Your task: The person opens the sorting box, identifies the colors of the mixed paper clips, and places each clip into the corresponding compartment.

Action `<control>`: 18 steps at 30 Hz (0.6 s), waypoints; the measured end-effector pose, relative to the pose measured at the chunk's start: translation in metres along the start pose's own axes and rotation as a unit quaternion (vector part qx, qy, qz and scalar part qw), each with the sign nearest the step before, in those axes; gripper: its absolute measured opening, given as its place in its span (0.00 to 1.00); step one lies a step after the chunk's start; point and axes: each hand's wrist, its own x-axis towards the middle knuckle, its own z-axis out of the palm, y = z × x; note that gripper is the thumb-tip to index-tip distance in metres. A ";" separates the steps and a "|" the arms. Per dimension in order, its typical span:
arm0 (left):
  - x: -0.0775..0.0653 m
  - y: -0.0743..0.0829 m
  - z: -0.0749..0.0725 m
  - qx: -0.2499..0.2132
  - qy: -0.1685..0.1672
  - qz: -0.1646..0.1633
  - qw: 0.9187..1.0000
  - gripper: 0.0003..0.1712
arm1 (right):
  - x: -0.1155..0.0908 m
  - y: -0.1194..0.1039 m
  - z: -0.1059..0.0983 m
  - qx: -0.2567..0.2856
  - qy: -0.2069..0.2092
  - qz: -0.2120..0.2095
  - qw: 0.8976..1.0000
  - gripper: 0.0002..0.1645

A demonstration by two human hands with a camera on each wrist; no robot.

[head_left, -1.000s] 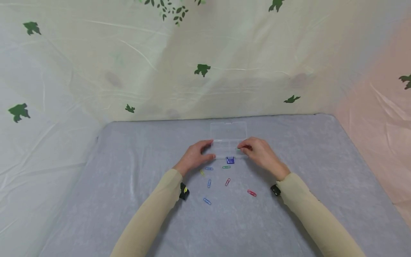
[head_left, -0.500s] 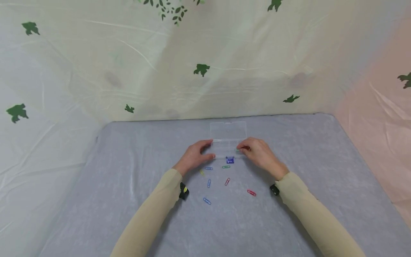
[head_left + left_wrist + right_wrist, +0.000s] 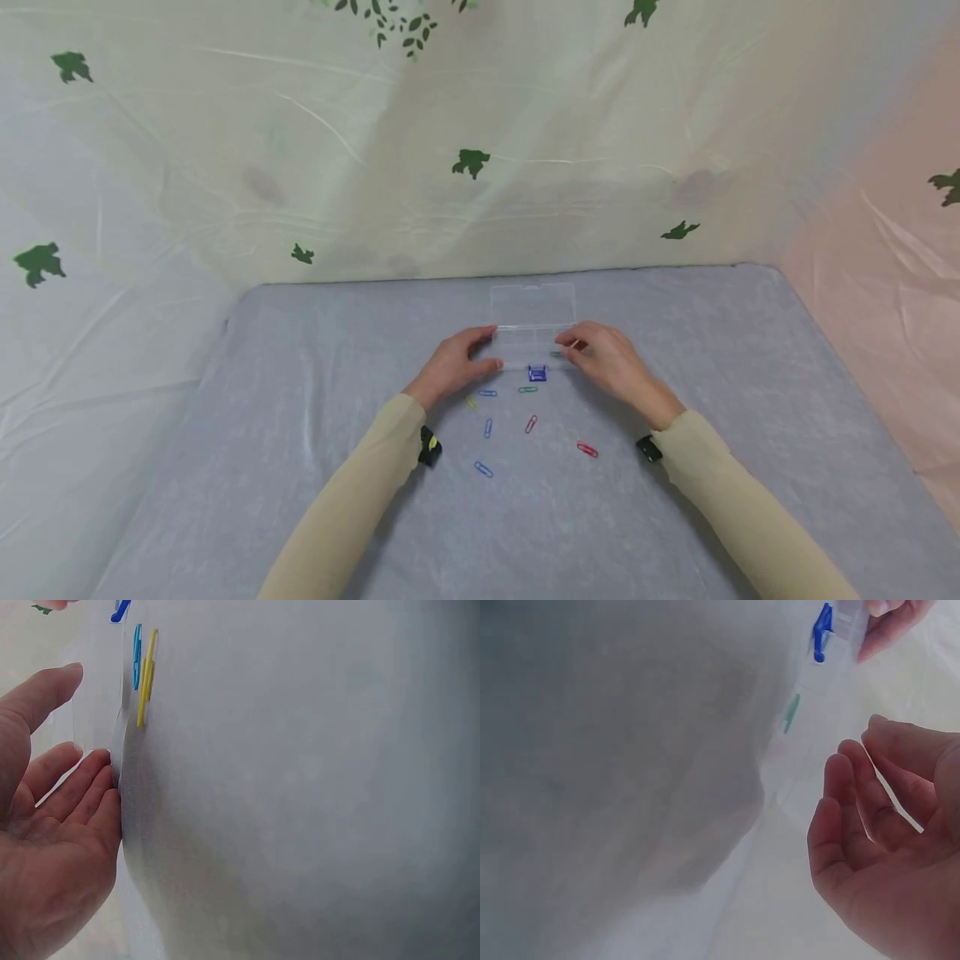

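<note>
A clear plastic box stands with its transparent lid raised at the back and a blue latch at the front. My left hand grips the box's left end, thumb at the front corner and fingers behind. In the box's right part lies a green paper clip, seen through the wall as a green strip in the right wrist view. Just over it is my right hand, fingers loosely bent with nothing between thumb and fingertips.
On the grey cloth in front of the box lie a green paper clip, a yellow one, several blue ones and two red ones. A patterned curtain hangs behind the table.
My right hand has let go of the green paper clip, which now shows lower in the box, and its fingertips have shifted slightly right. The left hand has stayed on the box.
</note>
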 end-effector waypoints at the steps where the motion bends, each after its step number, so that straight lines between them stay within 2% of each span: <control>1: 0.000 0.000 0.000 0.001 0.000 0.000 1.000 0.40 | -0.002 -0.001 -0.001 0.001 0.002 -0.003 1.000 0.13; 10: 0.001 -0.001 0.001 0.000 0.002 0.001 1.000 0.40 | -0.023 -0.007 -0.009 0.018 0.017 -0.030 0.999 0.16; 18: 0.000 0.000 0.001 -0.004 0.003 0.006 1.000 0.40 | -0.043 -0.014 -0.015 0.003 0.021 -0.053 0.998 0.16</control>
